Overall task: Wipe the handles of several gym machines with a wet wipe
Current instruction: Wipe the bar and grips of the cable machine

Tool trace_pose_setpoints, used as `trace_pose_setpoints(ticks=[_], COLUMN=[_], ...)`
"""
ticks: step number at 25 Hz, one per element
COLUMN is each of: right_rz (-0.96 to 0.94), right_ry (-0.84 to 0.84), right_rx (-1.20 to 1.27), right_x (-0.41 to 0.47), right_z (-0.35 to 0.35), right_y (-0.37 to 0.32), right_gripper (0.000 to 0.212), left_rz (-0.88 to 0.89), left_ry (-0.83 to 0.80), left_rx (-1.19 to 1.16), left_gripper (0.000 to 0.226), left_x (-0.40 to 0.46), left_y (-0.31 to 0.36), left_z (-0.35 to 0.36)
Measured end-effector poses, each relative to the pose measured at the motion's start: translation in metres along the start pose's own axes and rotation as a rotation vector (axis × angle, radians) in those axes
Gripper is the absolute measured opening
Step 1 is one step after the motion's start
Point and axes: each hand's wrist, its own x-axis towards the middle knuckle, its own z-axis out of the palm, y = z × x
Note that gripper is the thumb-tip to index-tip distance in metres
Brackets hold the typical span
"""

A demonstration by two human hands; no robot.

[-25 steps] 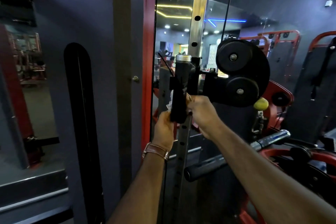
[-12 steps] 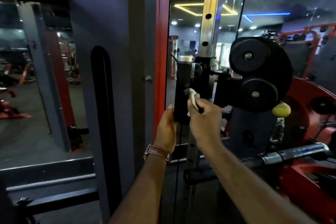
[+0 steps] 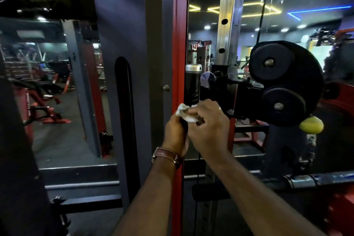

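While both forearms reach forward from the bottom of the view, the two hands meet at the lower end of an upright black handle (image 3: 192, 86). Left hand (image 3: 175, 134), with a brown leather watch strap (image 3: 166, 156) on its wrist, has its fingers curled round the bottom of the handle from the left side. Right hand (image 3: 207, 130) sits just beside it, touching it, fingers bent and pinching a crumpled white wet wipe (image 3: 184, 114) against the handle's lower section — a ring shows on one finger. The wipe is bunched between the two hands, its upper fold standing clear to the left of the handle.

Handle stands vertical, capped by a silver metal collar (image 3: 193, 67) at the top; its black grip above the hands is exposed. Immediately left of it runs a red upright frame post (image 3: 179, 44), and beyond that a grey panel (image 3: 122, 34) with a tall dark slot (image 3: 123, 101). Behind the handle rises a silver perforated column (image 3: 228, 15) with round holes. To the right, two black pulley wheels (image 3: 277, 80) — one above the other — are mounted on a black bracket, with a yellow ball stopper (image 3: 311, 125) hanging just below them. Lower right, a chrome bar (image 3: 306, 180) lies horizontally.

Farther off, dim red-framed machines (image 3: 44, 105) stand on the floor at left. Yellow and blue light strips (image 3: 268, 10) show on the ceiling at the back.
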Motion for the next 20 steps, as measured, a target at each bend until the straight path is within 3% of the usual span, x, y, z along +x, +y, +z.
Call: trace_pose_setpoints(ticks=[4, 8, 11, 16, 20], right_rz=[-0.031, -0.076, 0.085, 0.407, 0.608], right_ry=[0.158, 0.005, -0.007, 0.167, 0.062], right_rx=[0.157, 0.138, 0.221, 0.482, 0.497], right_x=[0.055, 0.003, 0.005, 0.065, 0.031], right_z=[-0.002, -0.006, -0.011, -0.014, -0.014], right_y=[0.0, 0.01, 0.012, -0.005, -0.006], right_gripper=[0.015, 0.014, 0.015, 0.015, 0.011], left_rz=[0.032, 0.004, 0.027, 0.049, 0.044], left_ry=[0.055, 0.074, 0.076, -0.013, 0.018], left_rx=[0.075, 0.055, 0.073, 0.088, 0.117], left_gripper=[0.036, 0.046, 0.043, 0.049, 0.047], left_x=[-0.006, -0.006, -0.007, -0.009, -0.004], left_y=[0.003, 0.005, 0.003, 0.002, -0.001], left_z=[0.004, 0.009, 0.01, 0.009, 0.006])
